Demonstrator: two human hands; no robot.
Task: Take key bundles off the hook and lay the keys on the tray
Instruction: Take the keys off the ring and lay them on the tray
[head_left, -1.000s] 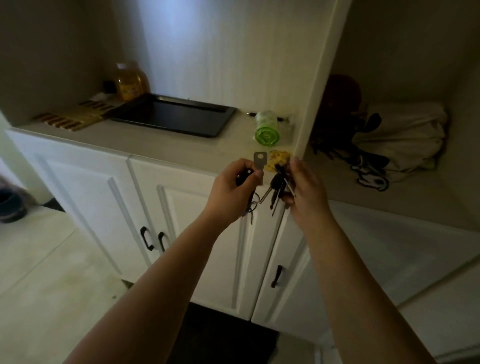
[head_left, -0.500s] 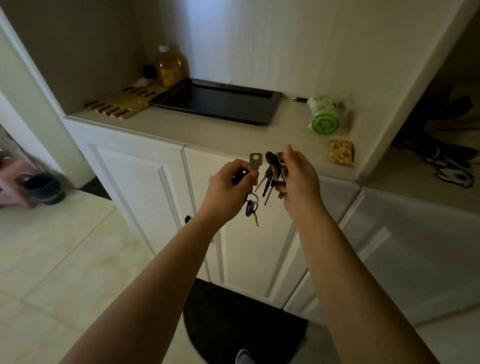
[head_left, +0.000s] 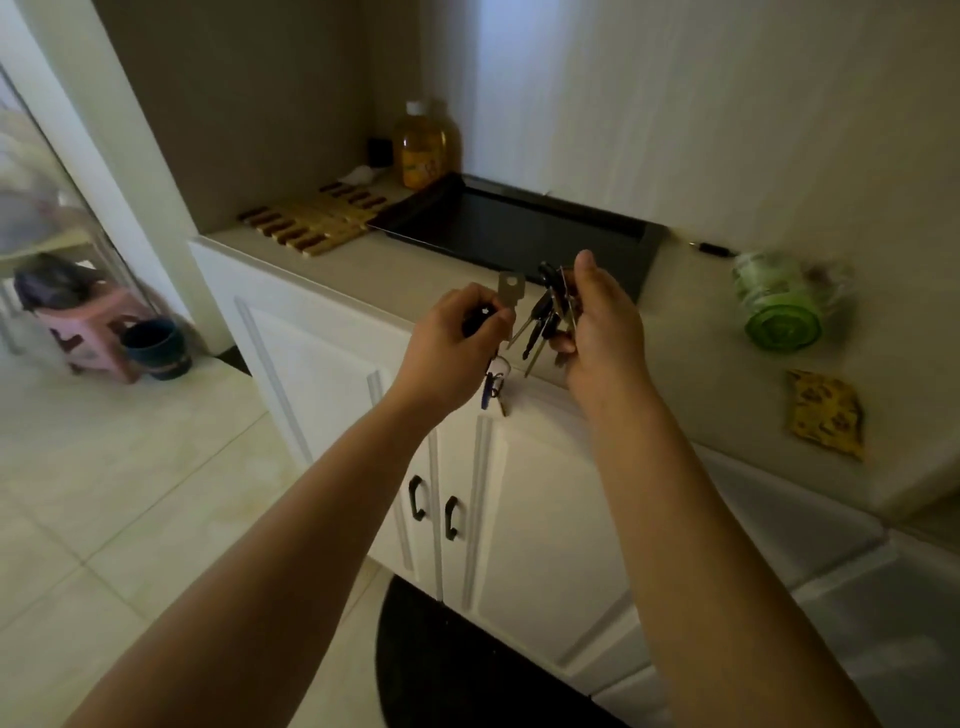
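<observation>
Both hands are raised side by side in front of the white cabinet, just above the front edge of its counter. From the head camera, the left hand (head_left: 447, 338) is closed around one key bundle (head_left: 491, 332): a flat silver key (head_left: 510, 292) sticks up from between thumb and forefinger, a dark fob shows inside the grip, and a ring with a blue tag and a small key (head_left: 494, 387) hangs below the palm. The right hand (head_left: 602, 327) pinches a second key bundle (head_left: 548, 312) between thumb and fingers; its black-headed keys fan downward and to the left, their tips close to the left hand's bundle, though I cannot tell whether the two sets touch.

Behind the hands, a black tray (head_left: 519, 228) lies flat on the counter (head_left: 395, 275) against the back wall, and nothing shows inside it. Both bundles are in the air in front of the tray's near rim, not over it. To the tray's left lies a slatted wooden mat (head_left: 311, 223), touching or just beside the tray's corner. A bottle of amber liquid (head_left: 423, 145) stands upright behind the tray's left end. To the right, a green-lidded jar (head_left: 779, 306) lies on its side, blurred, and nearer the counter's edge sits a small yellow packet (head_left: 826, 415). Below the counter, two cabinet doors carry black handles (head_left: 434, 506). On the tiled floor at far left, a dark bowl (head_left: 156, 348) sits beside a pink stool (head_left: 91, 332).
</observation>
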